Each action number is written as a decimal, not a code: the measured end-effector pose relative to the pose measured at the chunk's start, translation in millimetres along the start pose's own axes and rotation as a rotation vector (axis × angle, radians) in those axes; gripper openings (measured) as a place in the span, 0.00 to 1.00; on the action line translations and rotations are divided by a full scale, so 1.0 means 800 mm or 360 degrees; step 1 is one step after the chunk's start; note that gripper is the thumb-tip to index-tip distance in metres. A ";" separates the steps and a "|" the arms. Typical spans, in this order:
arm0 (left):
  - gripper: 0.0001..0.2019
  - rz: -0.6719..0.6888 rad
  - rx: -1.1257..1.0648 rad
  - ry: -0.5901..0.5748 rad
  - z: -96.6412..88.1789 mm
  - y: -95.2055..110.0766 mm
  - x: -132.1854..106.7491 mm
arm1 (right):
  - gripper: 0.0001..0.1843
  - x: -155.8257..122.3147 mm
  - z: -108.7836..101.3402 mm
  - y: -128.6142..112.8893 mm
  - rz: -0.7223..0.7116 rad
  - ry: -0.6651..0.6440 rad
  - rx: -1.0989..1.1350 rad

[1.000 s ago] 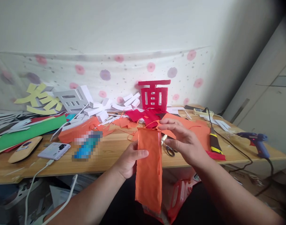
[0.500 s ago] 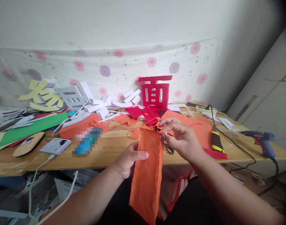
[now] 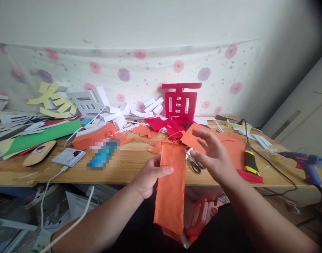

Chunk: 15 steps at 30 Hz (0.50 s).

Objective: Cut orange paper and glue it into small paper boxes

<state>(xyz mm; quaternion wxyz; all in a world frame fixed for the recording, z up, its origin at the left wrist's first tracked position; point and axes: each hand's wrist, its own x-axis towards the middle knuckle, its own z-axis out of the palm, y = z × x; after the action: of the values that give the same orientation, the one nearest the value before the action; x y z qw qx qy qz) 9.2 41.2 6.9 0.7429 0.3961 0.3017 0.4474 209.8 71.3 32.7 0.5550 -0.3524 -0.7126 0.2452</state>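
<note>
My left hand grips the left edge of a long orange cloth strip, thumb across its front. The strip hangs from the wooden table's front edge down toward my lap. To the strip's right, my right hand hovers with fingers spread and nothing in them. Scissors lie on the table just under that hand. Behind, a red cut-out character stands against the wall cloth.
A yellow-and-black corded tool lies right of the hand, with a blue glue gun at the far right edge. Orange and red cloth scraps, white foam pieces, green sheet, phone cover the table.
My right hand has let go of the strip's top corner and opened, drifting right. The left hand keeps its hold on the strip. The camera has shifted a little.
</note>
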 end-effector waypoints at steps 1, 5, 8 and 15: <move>0.20 0.0015 -0.0014 0.0058 -0.003 -0.003 0.002 | 0.22 -0.003 0.000 0.004 0.0047 -0.0008 0.0136; 0.16 0.0042 -0.0152 0.0347 -0.022 -0.013 0.009 | 0.12 -0.020 0.001 0.018 0.0294 0.0030 0.0273; 0.12 0.0029 -0.0232 0.0567 -0.046 -0.003 0.019 | 0.15 -0.030 -0.010 0.041 0.0496 0.0074 -0.0110; 0.14 -0.0042 -0.0078 0.0549 -0.075 0.064 0.077 | 0.08 -0.024 -0.040 0.120 0.0483 -0.0866 -0.1301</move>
<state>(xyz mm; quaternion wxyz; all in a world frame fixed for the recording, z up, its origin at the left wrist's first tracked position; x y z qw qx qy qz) -34.9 130.9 14.5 0.6952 0.2912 0.4190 0.5063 265.6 116.0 -41.9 0.1245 -0.5634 -0.8097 0.1071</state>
